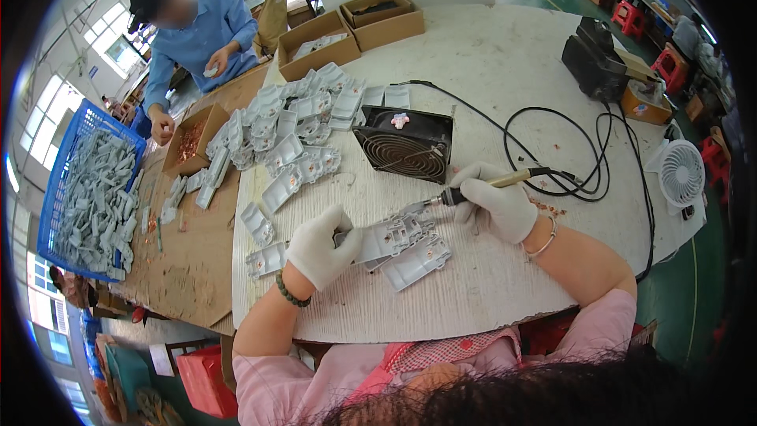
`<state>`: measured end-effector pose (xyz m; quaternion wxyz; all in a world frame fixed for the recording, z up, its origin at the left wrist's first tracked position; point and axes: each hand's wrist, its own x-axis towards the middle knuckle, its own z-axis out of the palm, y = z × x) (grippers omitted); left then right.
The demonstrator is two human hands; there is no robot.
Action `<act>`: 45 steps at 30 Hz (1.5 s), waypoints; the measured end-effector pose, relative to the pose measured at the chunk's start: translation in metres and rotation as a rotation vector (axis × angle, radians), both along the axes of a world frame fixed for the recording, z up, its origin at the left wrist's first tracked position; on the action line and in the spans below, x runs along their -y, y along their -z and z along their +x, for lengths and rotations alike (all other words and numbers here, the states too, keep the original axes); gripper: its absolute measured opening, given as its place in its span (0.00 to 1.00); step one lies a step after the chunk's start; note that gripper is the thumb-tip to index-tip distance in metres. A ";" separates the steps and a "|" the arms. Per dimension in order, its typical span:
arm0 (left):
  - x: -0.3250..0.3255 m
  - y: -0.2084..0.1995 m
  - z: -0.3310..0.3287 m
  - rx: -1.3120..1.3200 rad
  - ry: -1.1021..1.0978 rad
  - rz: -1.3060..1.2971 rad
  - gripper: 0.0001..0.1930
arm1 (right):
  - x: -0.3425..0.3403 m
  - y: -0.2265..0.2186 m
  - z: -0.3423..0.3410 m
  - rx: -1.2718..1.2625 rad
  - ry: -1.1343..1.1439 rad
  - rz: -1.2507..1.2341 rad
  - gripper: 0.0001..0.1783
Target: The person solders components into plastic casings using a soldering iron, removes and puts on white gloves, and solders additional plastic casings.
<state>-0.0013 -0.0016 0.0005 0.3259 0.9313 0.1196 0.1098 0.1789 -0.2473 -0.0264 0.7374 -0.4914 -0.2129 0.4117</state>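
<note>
Near the middle of the desk's [505,71] near edge, a worker's left hand [322,248], in a white glove, is closed on the left end of a grey plastic casing [392,238]; the right hand [501,203], gloved to match, grasps a soldering iron [516,179] by its handle, the tip pointing left at the casing's far side, though whether it touches cannot be told; another grey casing [416,263] lies partly beneath, closer to the near edge; green beads [292,290] circle the left wrist, a bangle [544,237] the right.

Beyond the hands stands a square black fan [406,142], a pink-and-white star-shaped ornament [400,121] on it; to its left a heap of grey casings [276,118] spreads toward 2 open cardboard boxes [319,55] at the desk's far edge; a black cord [509,122] loops across toward a black box-shaped unit [595,63] near the far right corner; a small white fan [682,173] stands by the right edge.

At the left edge, a blue basket [59,166] is filled with grey plastic parts [98,197]; near the far left corner, a co-worker [197,31] in a blue shirt and black cap holds a small pale piece [210,72] beside a carton [175,159] of copper-coloured parts [192,140].
</note>
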 end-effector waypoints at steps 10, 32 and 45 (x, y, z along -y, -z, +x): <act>0.004 0.013 0.009 0.158 0.235 0.140 0.26 | -0.009 0.004 0.007 -0.052 0.121 0.012 0.09; 0.008 0.000 0.003 -0.314 0.093 -0.510 0.27 | -0.004 0.014 0.015 -0.114 0.052 0.103 0.10; 0.074 0.020 -0.026 0.042 0.261 -0.028 0.28 | -0.004 0.014 0.012 -0.004 0.068 0.029 0.11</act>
